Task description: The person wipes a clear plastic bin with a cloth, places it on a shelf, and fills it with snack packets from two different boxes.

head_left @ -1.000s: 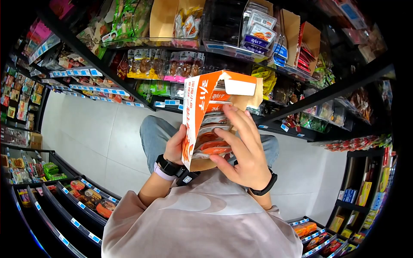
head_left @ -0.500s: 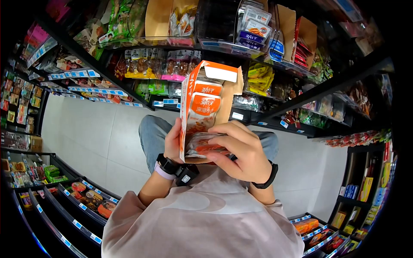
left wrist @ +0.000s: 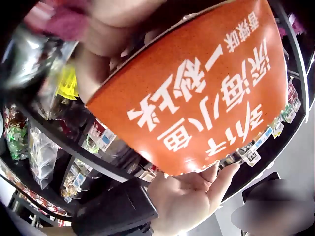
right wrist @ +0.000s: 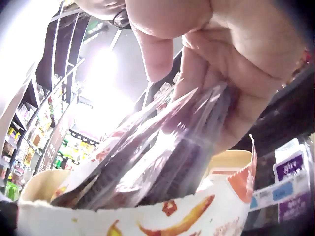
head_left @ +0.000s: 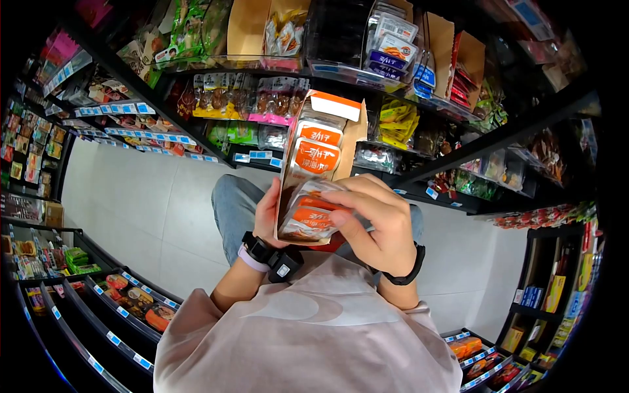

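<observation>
An open carton (head_left: 356, 134), orange and white with a torn brown edge, holds orange-and-clear snack packets (head_left: 317, 157). My left hand (head_left: 265, 213) grips its left side near the bottom. At the lower end my right hand (head_left: 380, 226) has thumb and fingers on the front packets (head_left: 311, 219), which lean away from those behind. The right wrist view shows curled fingers of the right hand (right wrist: 226, 64) behind the clear packet edges (right wrist: 147, 162), above the carton's rim (right wrist: 162, 221). An orange printed carton face (left wrist: 197, 98) fills the left wrist view.
Ahead are shelves with yellow packets (head_left: 398, 122), pink-edged packs (head_left: 280, 100) and brown display boxes (head_left: 249, 29). Black shelving (head_left: 78, 321) stands at the lower left, with more racks on the right. Pale floor tiles (head_left: 141, 196) lie below.
The carton has turned so its opening faces the head camera more. My right hand has moved from the upper packets to the lower ones, whose orange fronts now show.
</observation>
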`<state>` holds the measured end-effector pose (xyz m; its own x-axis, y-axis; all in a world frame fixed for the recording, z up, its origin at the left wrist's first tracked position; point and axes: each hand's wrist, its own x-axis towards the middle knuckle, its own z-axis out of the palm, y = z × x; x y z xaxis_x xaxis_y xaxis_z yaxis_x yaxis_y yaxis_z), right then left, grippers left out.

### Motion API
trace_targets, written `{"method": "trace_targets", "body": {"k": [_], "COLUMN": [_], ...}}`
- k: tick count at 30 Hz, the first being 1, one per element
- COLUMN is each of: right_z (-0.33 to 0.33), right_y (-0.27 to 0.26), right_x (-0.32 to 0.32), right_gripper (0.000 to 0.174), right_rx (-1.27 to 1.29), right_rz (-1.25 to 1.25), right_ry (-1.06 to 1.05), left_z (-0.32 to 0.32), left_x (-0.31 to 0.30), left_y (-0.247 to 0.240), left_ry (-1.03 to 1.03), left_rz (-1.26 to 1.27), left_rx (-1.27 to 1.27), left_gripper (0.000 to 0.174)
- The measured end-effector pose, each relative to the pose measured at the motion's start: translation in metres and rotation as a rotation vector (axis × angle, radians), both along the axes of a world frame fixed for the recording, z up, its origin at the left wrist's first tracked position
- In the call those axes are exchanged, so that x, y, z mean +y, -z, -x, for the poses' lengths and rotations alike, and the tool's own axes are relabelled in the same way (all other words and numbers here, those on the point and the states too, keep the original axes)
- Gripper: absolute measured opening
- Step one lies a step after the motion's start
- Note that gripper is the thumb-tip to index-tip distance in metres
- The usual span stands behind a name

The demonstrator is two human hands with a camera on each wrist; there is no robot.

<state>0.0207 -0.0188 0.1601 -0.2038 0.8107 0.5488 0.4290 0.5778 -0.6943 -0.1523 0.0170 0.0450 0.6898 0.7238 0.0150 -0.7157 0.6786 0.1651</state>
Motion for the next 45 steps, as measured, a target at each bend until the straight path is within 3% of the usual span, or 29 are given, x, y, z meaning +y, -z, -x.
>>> {"method": "trace_targets", "body": {"k": [2,8,13,17,22,24,25,26,29,37,42,45], "right_z": [-0.001,-0.004,-0.007,-0.008,-0.015,-0.017,-0.021,-0.023,-0.022,-0.023,-0.016,-0.013], "right_y": [-0.001,0.002,0.007,0.015,0.013,0.014,0.016,0.022,0.038,0.065,0.069,0.073], "right_x": [-0.001,-0.004,-0.009,-0.005,0.001,0.009,0.007,0.009,0.014,0.014,0.012,0.013], "right_gripper": [0.021,0.017,0.016,0.014,0.017,0.025,0.040,0.040,0.055,0.037,0.042,0.052], "right_rx": [0.023,0.252,0.498,0.577,0.633,0.777,0.780,0.780,1.153,1.693,1.590,1.514], "right_rz": [-0.004,0.077,-0.076,-0.262,-0.161,-0.171,-0.028,-0.029,0.225,0.719,0.758,0.835], "right_ry": [0.020,0.364,0.529,0.695,0.750,0.701,0.649,0.647,0.383,-0.019,-0.041,-0.246], "left_z": [0.000,0.003,0.004,0.001,-0.004,-0.004,-0.005,-0.005,-0.009,-0.006,-0.004,-0.005], "left_x": [0.000,-0.001,-0.002,-0.001,0.002,0.004,0.005,0.005,0.005,0.004,0.004,0.004], "left_y": [0.001,0.013,0.021,0.015,0.012,0.015,0.018,0.016,0.013,0.012,0.013,0.012], "left_ry": [0.008,0.024,0.059,0.026,0.009,0.016,-0.006,-0.008,-0.059,-0.145,-0.185,-0.193], "left_rz": [0.017,0.084,0.134,0.152,0.213,0.237,0.223,0.222,0.156,0.059,0.007,0.015], "left_rx": [-0.026,-0.154,-0.184,-0.052,0.028,-0.074,-0.023,-0.024,0.062,0.103,0.185,0.218], "left_gripper": [0.058,0.055,0.052,0.052,0.053,0.055,0.055,0.055,0.052,0.054,0.056,0.057]}}
